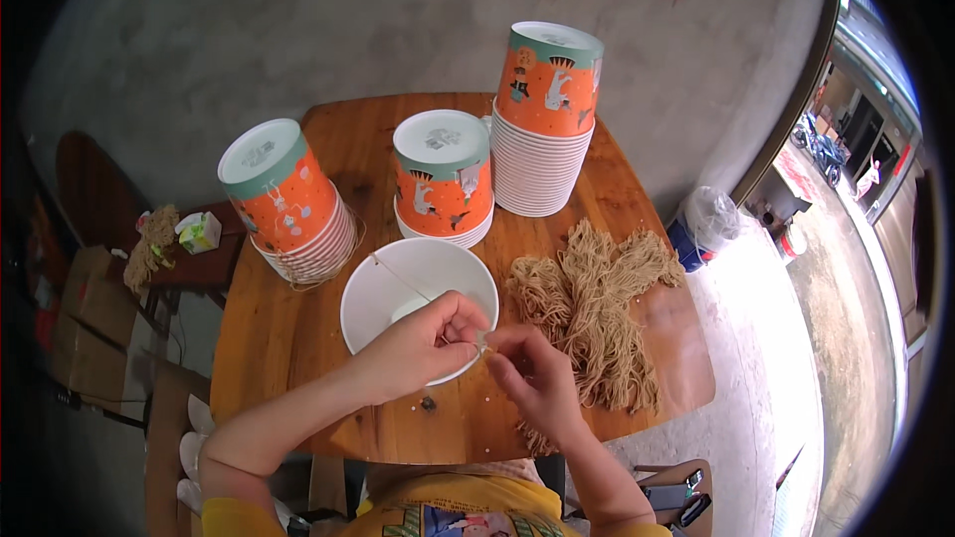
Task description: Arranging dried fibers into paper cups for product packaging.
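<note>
A white paper bucket [363, 303] lies in front of me with its mouth toward me. A thin tan cord [398, 276] runs from its far rim across the mouth to my hands. My left hand [423, 346] is over the bucket's near right side, thumb and fingers pinched on the cord. Close beside it, at the right rim, my right hand [537, 373] pinches at the same spot, its fingertips almost touching the left ones. A small pale bit shows between the fingertips; I cannot make out its kind. A heap of tan cords [597, 323] lies just right of my right hand.
Upside-down stacks of orange and green printed buckets stand on the wooden table [288, 378]: a left stack [288, 204] with cord round its base, a middle stack [443, 189] and a tall stack [547, 109]. At left, a side table holds more cord [151, 244] and a tissue pack [199, 232].
</note>
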The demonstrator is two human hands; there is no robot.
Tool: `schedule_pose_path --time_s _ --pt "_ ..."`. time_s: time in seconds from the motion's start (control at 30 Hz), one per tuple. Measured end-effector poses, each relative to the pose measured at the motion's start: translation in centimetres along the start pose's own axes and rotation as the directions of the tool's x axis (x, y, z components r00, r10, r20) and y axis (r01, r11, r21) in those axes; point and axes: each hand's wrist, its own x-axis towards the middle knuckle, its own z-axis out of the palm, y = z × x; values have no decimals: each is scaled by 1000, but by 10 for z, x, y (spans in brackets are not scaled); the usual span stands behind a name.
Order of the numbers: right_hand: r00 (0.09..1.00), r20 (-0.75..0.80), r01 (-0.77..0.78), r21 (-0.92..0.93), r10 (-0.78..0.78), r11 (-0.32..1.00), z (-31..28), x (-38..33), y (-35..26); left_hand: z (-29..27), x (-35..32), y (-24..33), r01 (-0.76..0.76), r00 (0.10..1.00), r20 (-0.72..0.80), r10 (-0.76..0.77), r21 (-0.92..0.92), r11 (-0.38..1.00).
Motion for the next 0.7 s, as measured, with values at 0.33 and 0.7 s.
schedule_pose_path --time_s 0.33,0.7 --pt "994 -59 75 -183 -87 980 5 7 -5 0 -2 7 -22 998 63 16 105 994" --pt "1000 -12 4 -149 -6 989 1 11 -9 -4 0 8 -13 998 64 6 123 992"
